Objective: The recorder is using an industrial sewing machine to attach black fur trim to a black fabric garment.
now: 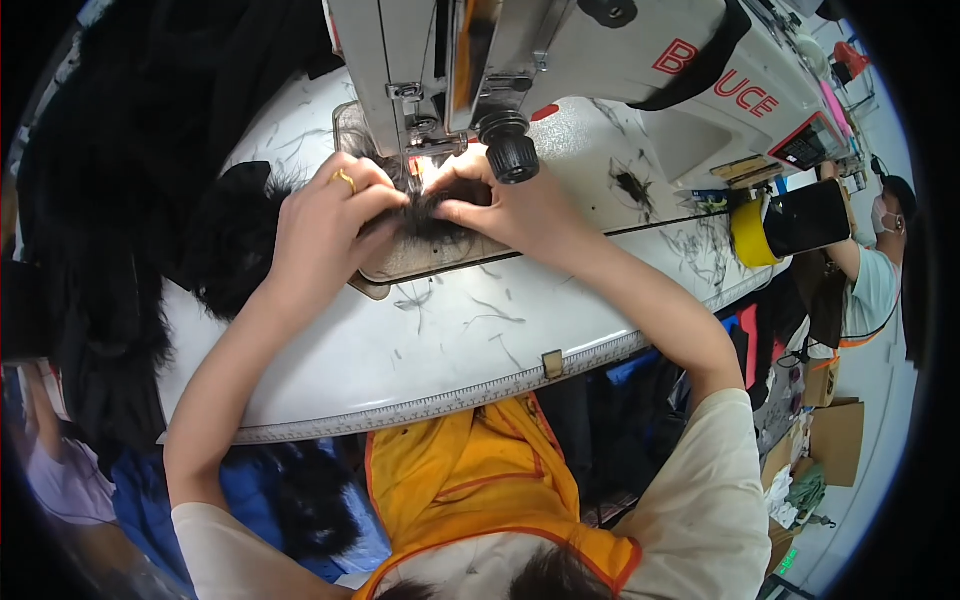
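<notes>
A white sewing machine [600, 60] stands over the table, its lamp lighting the needle area. Under the needle lies a small piece of black fur [432, 222]. My left hand [335, 215], with a gold ring, pinches the fur's left side just beside the presser foot. On the other side my right hand [515, 205] grips the fur between thumb and fingers, close to the needle. The fingertips of both hands are partly sunk in the fur, and the presser foot is mostly hidden.
Black furry fabric [110, 180] is heaped at the left. Loose hairs litter the white tabletop [330, 360], edged by a measuring tape [480, 388]. A yellow roll-shaped object [752, 235] stands at the right. One person [870, 270] is at far right, another [65, 470] at lower left.
</notes>
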Tool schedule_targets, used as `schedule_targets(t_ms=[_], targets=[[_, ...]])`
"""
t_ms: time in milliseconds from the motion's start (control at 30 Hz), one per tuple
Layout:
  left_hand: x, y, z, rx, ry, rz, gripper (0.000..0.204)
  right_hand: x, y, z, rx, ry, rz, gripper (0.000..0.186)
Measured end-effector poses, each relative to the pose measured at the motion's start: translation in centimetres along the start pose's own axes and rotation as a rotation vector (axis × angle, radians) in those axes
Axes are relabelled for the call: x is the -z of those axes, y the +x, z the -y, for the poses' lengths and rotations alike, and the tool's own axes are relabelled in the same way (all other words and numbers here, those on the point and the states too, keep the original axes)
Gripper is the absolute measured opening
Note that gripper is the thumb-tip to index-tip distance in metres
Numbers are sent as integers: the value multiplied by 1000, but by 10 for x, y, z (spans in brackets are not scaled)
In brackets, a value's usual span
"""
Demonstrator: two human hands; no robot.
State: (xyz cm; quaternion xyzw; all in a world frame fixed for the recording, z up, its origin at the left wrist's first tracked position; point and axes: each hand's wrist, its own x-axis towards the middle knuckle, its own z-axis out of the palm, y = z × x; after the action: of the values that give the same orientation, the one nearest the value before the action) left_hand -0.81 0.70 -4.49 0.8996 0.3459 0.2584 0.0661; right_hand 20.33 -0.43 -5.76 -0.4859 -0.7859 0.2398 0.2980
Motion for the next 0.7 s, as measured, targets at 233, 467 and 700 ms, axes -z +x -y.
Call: schedule_targets(t_ms=[233,467,700], targets=[[-10,16,20,218,-240,-19,18,0,13,-9,-93,-96,-132,36],[1,21,11,282,-188,36,17,-1,16,-1,-106,-182,-171,44],[-9,22,19,166,-151,-62,16,-11,22,-21,-23,-324,-199,36]])
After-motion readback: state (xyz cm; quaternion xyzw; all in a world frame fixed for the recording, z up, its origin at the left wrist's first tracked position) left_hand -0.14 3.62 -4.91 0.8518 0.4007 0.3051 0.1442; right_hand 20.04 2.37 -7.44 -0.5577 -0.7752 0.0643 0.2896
